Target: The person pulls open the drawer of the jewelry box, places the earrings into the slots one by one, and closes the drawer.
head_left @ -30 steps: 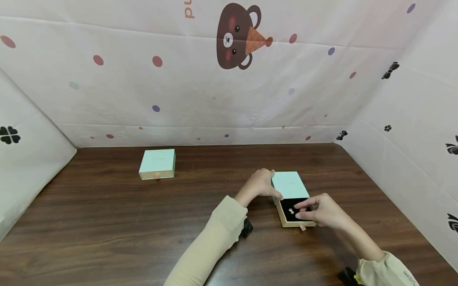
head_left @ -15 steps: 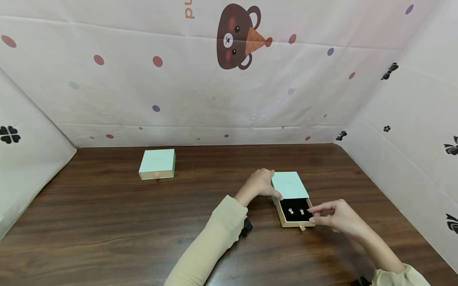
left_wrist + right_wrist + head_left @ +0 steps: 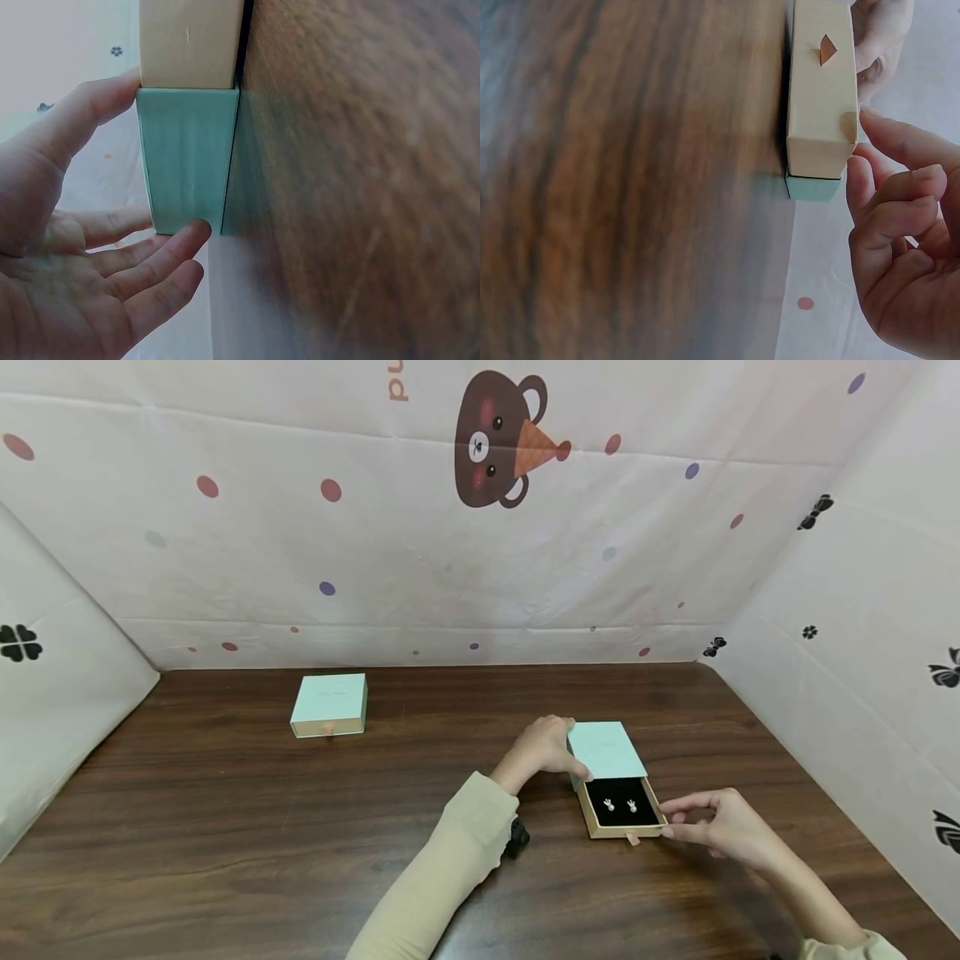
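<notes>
A mint-green jewelry box (image 3: pixel 606 750) lies on the table with its cream drawer (image 3: pixel 619 832) pulled out toward me. On the drawer's black pad sit two small silvery earrings (image 3: pixel 632 807), side by side. My left hand (image 3: pixel 542 747) holds the green sleeve at its left side; in the left wrist view the thumb is at its front edge and the fingers at its back corner. My right hand (image 3: pixel 723 828) is at the drawer's front right corner, thumb and index fingertips right at the rim, other fingers loosely bent. A peach ribbon tab (image 3: pixel 827 51) sticks out of the drawer front.
Another mint-green box (image 3: pixel 328 700), its drawer pushed in, lies at the back left of the brown wooden table (image 3: pixel 247 827). A white printed sheet (image 3: pixel 405 543) walls the table at the back and both sides.
My right hand has drawn back from above the black pad to the drawer's right rim, uncovering the second earring. My left hand and both boxes have stayed in place.
</notes>
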